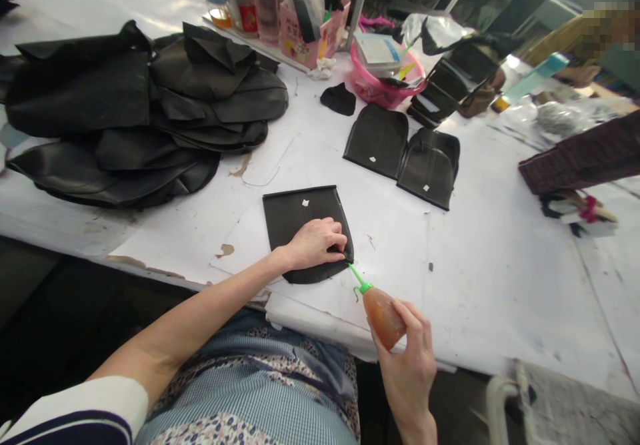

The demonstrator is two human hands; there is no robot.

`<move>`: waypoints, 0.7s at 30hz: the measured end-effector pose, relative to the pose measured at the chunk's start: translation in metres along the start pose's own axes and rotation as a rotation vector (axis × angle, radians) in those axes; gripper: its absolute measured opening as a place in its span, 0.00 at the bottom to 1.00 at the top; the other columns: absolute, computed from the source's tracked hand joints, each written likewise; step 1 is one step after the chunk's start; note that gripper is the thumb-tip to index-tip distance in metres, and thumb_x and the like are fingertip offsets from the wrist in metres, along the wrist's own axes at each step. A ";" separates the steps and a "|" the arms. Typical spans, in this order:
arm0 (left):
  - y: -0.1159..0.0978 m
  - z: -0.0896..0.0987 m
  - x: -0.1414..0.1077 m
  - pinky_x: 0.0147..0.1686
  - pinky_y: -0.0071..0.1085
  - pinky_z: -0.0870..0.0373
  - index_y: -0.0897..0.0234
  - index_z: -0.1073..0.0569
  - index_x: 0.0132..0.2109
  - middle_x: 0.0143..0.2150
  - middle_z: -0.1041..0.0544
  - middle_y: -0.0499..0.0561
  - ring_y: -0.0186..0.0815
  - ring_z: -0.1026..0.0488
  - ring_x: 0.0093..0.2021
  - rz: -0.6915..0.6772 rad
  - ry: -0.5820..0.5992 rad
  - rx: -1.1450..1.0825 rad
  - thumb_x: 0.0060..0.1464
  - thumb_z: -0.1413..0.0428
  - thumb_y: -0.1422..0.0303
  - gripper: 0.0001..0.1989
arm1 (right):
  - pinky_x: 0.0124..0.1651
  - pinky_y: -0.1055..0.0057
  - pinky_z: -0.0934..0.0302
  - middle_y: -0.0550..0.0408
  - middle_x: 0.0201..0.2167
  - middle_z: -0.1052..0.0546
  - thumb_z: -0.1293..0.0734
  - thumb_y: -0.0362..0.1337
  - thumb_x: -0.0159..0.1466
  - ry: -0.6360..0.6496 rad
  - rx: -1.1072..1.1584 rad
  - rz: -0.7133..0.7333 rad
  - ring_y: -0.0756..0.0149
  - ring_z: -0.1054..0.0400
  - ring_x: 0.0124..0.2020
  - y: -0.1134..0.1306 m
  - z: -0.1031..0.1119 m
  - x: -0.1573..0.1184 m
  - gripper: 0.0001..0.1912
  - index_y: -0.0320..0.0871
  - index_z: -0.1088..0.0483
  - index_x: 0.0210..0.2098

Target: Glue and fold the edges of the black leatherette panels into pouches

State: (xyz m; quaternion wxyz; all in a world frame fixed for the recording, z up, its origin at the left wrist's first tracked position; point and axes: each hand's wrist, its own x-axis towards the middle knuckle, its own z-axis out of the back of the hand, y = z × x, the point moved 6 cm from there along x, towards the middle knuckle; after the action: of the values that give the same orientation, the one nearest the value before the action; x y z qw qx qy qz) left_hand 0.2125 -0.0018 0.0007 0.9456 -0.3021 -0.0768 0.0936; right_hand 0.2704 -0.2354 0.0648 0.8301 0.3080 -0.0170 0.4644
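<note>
A black leather-like panel [287, 221] with a straight top edge and a rounded lower end lies flat in front of me, a small white mark near its top. On its right side rests my left hand [317, 241], fingers curled and pressed at the panel's edge. My right hand [411, 355] is wrapped round a bottle [383, 317] of amber liquid. The bottle's green nozzle [357, 276] is tilted up to the left, its tip at the panel's lower right edge, close to my left fingertips.
Black pieces [115, 111] are heaped at the left. Two black panels [379, 139] lie beyond, near a pink basket [385, 91]. Jars and a pink box [300, 39] stand at the back, a dark patterned object [583, 155] at the right. The table's near edge borders my lap.
</note>
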 end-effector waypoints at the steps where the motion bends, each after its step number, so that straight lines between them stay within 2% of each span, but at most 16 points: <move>1: 0.000 0.000 0.000 0.36 0.32 0.40 0.61 0.24 0.32 0.36 0.26 0.48 0.36 0.32 0.40 0.000 -0.001 -0.001 0.56 0.37 0.63 0.08 | 0.54 0.59 0.33 0.47 0.50 0.28 0.30 0.34 0.66 0.000 -0.006 -0.002 0.55 0.31 0.51 0.000 0.000 0.000 0.21 0.45 0.34 0.57; 13: -0.001 -0.001 -0.001 0.37 0.33 0.40 0.61 0.24 0.33 0.36 0.26 0.48 0.36 0.32 0.40 0.010 -0.012 0.003 0.57 0.38 0.63 0.08 | 0.52 0.56 0.31 0.45 0.49 0.27 0.28 0.36 0.65 -0.057 -0.018 0.021 0.53 0.30 0.50 0.010 -0.003 -0.002 0.25 0.45 0.35 0.60; 21: -0.001 0.000 -0.001 0.37 0.32 0.40 0.61 0.24 0.32 0.36 0.26 0.48 0.36 0.32 0.40 0.009 -0.027 -0.010 0.57 0.37 0.64 0.08 | 0.56 0.51 0.34 0.41 0.53 0.29 0.29 0.33 0.65 -0.096 0.032 -0.011 0.49 0.33 0.55 0.001 -0.007 -0.010 0.30 0.43 0.40 0.64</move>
State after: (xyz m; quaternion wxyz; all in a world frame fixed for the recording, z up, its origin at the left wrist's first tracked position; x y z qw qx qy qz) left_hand 0.2113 -0.0026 0.0009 0.9424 -0.3060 -0.0889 0.1014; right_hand 0.2617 -0.2389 0.0562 0.8260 0.3431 -0.0476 0.4446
